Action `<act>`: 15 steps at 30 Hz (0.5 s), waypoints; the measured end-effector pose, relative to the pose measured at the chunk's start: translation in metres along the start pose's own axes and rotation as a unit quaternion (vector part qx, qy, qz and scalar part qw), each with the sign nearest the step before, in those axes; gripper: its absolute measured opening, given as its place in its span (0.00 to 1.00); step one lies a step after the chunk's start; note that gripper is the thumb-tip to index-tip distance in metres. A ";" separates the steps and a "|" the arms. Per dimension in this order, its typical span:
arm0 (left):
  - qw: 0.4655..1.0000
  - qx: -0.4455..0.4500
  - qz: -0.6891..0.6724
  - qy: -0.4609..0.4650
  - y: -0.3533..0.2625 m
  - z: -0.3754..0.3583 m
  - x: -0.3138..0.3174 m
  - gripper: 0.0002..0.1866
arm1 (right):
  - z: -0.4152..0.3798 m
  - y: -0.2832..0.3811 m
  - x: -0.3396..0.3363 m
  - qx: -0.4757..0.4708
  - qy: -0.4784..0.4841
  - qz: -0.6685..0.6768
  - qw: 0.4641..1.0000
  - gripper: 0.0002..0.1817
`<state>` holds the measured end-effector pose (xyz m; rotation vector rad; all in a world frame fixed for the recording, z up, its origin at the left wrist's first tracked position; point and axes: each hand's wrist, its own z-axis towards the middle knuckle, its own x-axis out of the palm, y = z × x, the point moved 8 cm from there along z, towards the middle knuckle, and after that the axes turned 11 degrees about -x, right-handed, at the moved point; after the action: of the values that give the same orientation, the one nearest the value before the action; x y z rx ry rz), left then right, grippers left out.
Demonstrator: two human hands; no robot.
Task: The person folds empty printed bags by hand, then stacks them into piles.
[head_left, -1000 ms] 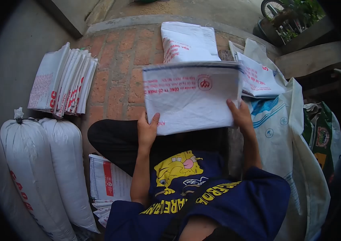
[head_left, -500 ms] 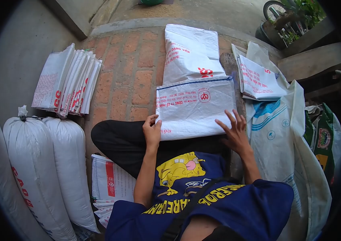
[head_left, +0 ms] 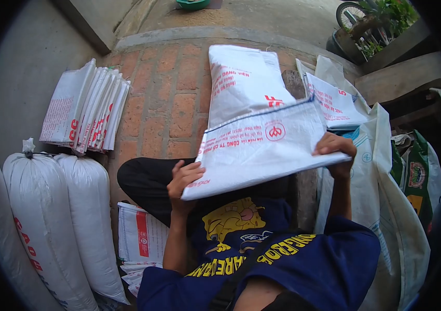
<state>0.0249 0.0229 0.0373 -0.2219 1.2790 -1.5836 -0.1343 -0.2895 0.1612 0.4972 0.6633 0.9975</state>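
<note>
A folded white woven sack (head_left: 262, 150) with red print and a dark blue stitched edge is raised at a tilt above my lap, its right side higher. My left hand (head_left: 181, 184) grips its left edge near the lower corner, fingers on top. At the right edge, my right hand (head_left: 339, 152) is closed around the sack, with part of the fingers hidden. Just beyond lies another white sack (head_left: 244, 80) with red lettering, its near end covered by the held one.
Folded sacks (head_left: 70, 109) stand in a row at the left, above full tied sacks (head_left: 36, 207). More folded sacks lie beside my left knee (head_left: 140, 233) and on the right (head_left: 334, 101). A large whitish sheet (head_left: 386, 197) hangs along the right, near a green bag (head_left: 417, 173).
The folded sack has come up off the sack beneath and tilted, its right side rising. My right hand has gone from spread fingers to gripping its right edge; my left hand moved nearer me.
</note>
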 end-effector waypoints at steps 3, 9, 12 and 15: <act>0.963 -0.036 -0.242 -0.111 -0.010 0.009 -0.023 0.13 | -0.004 0.004 -0.016 -0.003 0.049 0.207 0.977 0.44; 0.965 0.038 -0.242 -0.095 -0.037 0.016 -0.033 0.14 | -0.010 -0.179 -0.067 0.297 0.022 0.045 0.954 0.44; 0.975 0.023 -0.213 -0.055 -0.043 0.016 -0.032 0.14 | -0.047 -0.317 -0.021 0.557 0.137 -0.156 0.804 0.42; 0.976 0.023 -0.207 -0.058 -0.038 0.011 -0.037 0.14 | -0.039 -0.342 0.006 0.611 0.206 -0.215 0.733 0.41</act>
<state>0.0268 0.0406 0.0880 -0.5729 1.1522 -1.9170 0.0449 -0.4394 -0.0921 1.2080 1.7682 0.0677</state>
